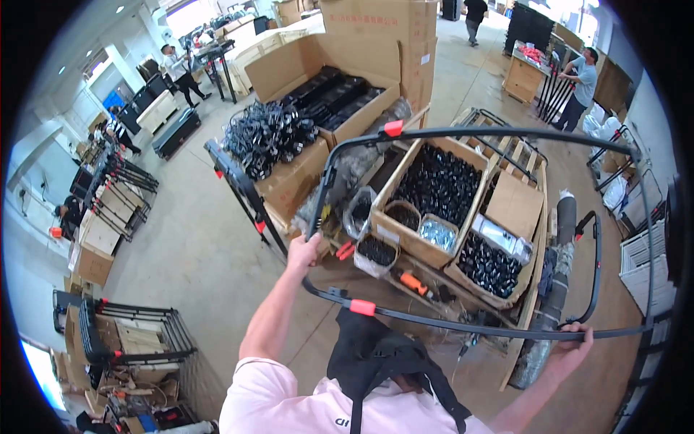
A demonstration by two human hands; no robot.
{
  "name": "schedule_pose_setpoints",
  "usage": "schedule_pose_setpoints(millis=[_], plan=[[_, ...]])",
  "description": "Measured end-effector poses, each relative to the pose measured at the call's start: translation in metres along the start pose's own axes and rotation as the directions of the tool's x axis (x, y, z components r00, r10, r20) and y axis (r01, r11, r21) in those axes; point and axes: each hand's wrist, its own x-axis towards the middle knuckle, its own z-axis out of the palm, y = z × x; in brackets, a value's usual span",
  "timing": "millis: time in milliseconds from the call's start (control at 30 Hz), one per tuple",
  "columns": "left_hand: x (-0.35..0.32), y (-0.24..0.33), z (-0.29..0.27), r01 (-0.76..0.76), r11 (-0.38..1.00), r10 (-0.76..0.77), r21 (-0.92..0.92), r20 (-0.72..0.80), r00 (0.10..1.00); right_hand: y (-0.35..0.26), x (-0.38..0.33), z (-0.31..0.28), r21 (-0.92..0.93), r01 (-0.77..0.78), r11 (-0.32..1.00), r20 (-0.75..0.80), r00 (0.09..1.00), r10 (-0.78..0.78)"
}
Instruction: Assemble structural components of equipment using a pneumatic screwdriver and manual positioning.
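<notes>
I hold a large black tubular frame [448,323] with rounded corners and red clips up in front of my body. My left hand [303,251] is closed around its left side tube. Farther right, my right hand [575,343] grips its near tube from below. Through the frame's opening shows a workbench with a wooden box of black plastic parts [442,181]. Near my left hand are red-handled pliers [345,250] and a tub of small black parts [377,251]. An orange-handled tool [413,282] lies on the bench's near edge.
Left of the bench, a bundle of black cables [267,137] sits on a cardboard box, beside an open carton of black parts [396,98]. A wrapped roll [553,300] leans along the bench's right side. Racks of black frames [137,340] stand at left. A person [580,87] stands far right.
</notes>
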Motion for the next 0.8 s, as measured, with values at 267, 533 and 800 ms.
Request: schedule_pose_setpoints(millis=[267,533,800], plan=[[0.169,0.058,-0.037,-0.035,0.907,0.039,0.421,-0.002,0.999,0.099,-0.034,0.085,-0.018,-0.079,0.997,-0.079,0.994,0.078],[0.221,0.06,0.002,-0.249,0.68,0.237,0.69,0.115,0.965,0.141,-0.059,0.066,-0.095,-0.344,0.934,-0.271,0.912,0.308],[0.217,0.045,-0.011,-0.418,0.376,0.545,0.827,0.168,0.822,0.229,-0.085,0.01,0.09,-0.48,0.873,-0.366,0.799,0.477]])
